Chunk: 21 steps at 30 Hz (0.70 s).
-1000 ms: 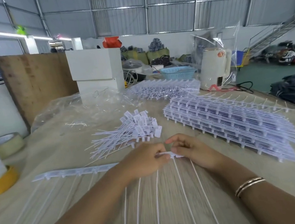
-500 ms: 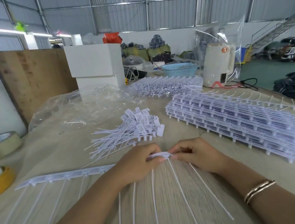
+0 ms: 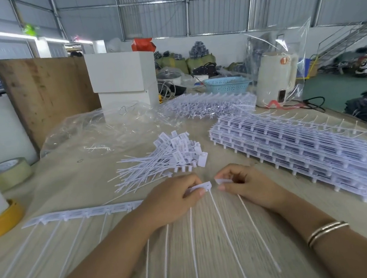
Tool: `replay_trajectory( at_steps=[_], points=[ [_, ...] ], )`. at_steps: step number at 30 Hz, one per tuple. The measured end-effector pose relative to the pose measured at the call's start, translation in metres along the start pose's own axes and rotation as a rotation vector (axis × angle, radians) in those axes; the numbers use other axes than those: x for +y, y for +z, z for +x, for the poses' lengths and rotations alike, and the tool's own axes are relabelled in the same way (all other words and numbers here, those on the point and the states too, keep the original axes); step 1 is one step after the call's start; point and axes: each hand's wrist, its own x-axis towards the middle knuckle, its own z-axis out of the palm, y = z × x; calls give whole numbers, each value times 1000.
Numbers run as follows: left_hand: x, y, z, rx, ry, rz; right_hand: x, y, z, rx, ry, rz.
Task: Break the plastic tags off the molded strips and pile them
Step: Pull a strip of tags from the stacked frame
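Though print marks the tags in the pile [image 3: 175, 153], we cannot read it. Just before the pile, our left hand [image 3: 174, 200] pinches the molded strip [image 3: 83, 213] at its end, and our right hand [image 3: 246, 184] pinches a separated tag [image 3: 222, 181] beside it.

Corrugated metal walls [image 3: 208, 8], seemingly green floor [image 3: 333, 88].

- Both forearms bare to the lower frame edge; no sleeves in view.
- Right wrist: two thin metallic bangles [image 3: 327, 232], gold-toned, worn side by side.
- Left hand [image 3: 173, 197] and right hand [image 3: 248, 184]: ungloved, no rings visible.
- Fingernails short and unpainted where they show.
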Motion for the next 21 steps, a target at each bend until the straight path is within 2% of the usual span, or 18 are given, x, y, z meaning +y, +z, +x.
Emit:
replay_trajectory(
  at_steps=[2,5,8,10,13,15,17,21],
  points=[
    [2,0,-1,52,-6,115,0,1,-1,-6,6,2],
    [3,1,-1,75,-57,149,1,1,-1,4,-40,-98],
    [3,3,0,66,-120,36,1,2,1,30,-75,-202],
    [2,2,0,62,-155,-66,-1,2,0,77,-82,-173],
    [4,3,1,70,-176,-148,-6,3,-5,91,-285,-191],
    [9,4,1,81,-162,-195,-10,9,-5,50,-420,-305],
    [14,4,1,80,-123,-238,-12,14,-1,83,-529,-449],
    [11,-5,2,26,-144,-200,-13,13,1,177,-604,-539]
  ],
)
